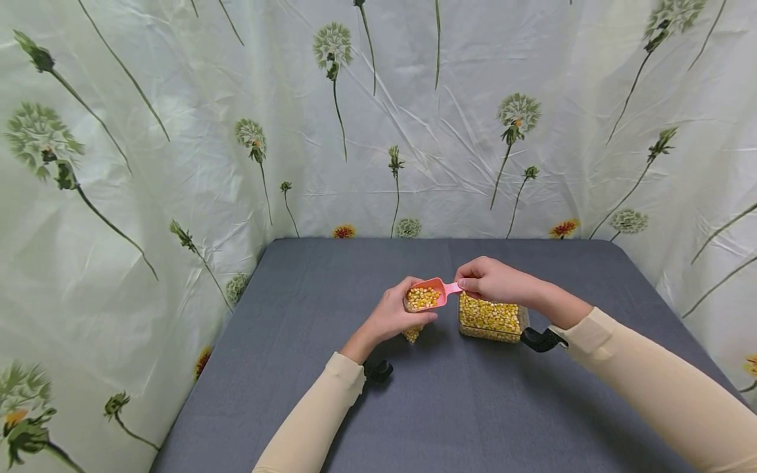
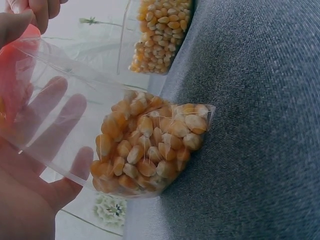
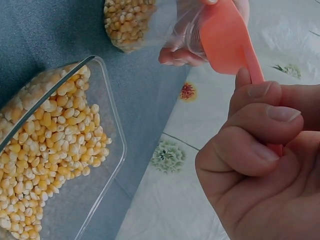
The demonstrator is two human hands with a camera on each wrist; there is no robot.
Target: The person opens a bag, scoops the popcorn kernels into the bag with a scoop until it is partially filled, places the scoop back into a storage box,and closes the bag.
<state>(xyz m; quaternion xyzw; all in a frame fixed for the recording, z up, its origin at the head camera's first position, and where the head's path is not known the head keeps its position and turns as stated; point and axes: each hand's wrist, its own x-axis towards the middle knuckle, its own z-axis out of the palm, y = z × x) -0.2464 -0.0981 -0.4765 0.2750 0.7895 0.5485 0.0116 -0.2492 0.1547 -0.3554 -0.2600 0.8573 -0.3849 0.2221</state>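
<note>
Yellow and cream corn kernels (image 3: 55, 145) lie near the middle of the scene, in front of a pale, wrinkled curtain printed with dandelions (image 1: 408, 98) and above a dark grey table with a fine woven surface (image 1: 337, 276). On the table, to the right, stands a clear, rectangular container with rounded corners and a smooth rim (image 3: 122, 132); its place beside the work probably keeps the kernels within short reach. Inside, they make a slope, and part of the floor is bare. To the left of it, the left hand (image 1: 391, 316) grips a thin, transparent plastic bag (image 2: 102, 97) by its upper part, with fingers slightly apart behind the film, probably because such soft material cannot keep its mouth open alone. Kernels gather in the bottom and make it bulge; whether it touches the table, I cannot tell. The right hand (image 1: 503, 282) pinches the narrow handle of a smooth coral-pink scoop (image 3: 222, 45), its fingers curled close together. The bowl is at the bag's mouth and carries small, glossy, wedge-shaped kernels, seemingly held there so that few could fall outside.
</note>
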